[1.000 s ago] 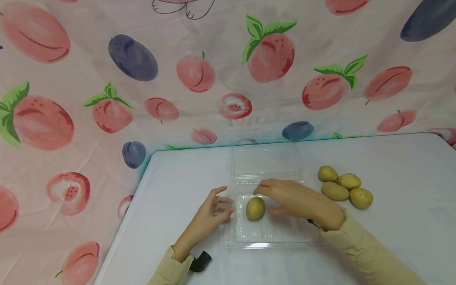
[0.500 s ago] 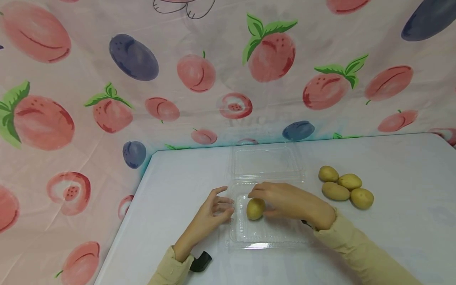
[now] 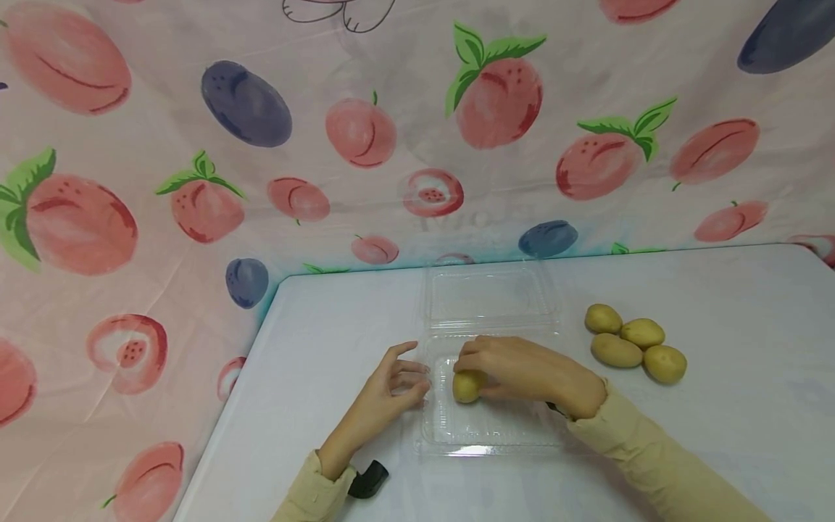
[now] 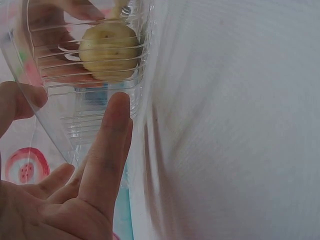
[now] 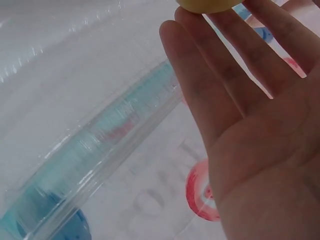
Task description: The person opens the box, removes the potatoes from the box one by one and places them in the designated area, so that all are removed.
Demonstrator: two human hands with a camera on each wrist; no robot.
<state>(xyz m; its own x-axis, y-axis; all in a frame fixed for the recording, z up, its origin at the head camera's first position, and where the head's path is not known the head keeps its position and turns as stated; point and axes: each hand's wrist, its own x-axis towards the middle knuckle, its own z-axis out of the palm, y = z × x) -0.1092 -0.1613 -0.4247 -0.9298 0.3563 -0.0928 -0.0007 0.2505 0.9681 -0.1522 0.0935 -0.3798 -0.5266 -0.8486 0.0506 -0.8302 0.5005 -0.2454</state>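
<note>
A yellow-skinned potato [image 3: 466, 387] is in the left part of the clear plastic clamshell box [image 3: 522, 433], whose lid lies folded back. From above and the right, my right hand [image 3: 518, 368] grips it between thumb and fingers and covers its top in the head view. In the right wrist view, the potato [image 5: 210, 4] shows only at the top edge, against the fingertips. My left hand [image 3: 389, 388] is held with relaxed fingers at the box's left wall, holding nothing. Through that ribbed wall the left wrist view shows the potato [image 4: 109, 51].
Several more potatoes [image 3: 616, 351] lie grouped to the right of the box on the white-covered table [image 3: 737, 435]. The box's clear lid [image 3: 485, 296] reaches toward the fruit-patterned cloth [image 3: 391, 65] at the back. A black strap end [image 3: 368, 479] shows at the left wrist.
My right hand has moved left and down onto the potato in the box, and its fingers have closed around it. My left hand has stayed at the box's left side.
</note>
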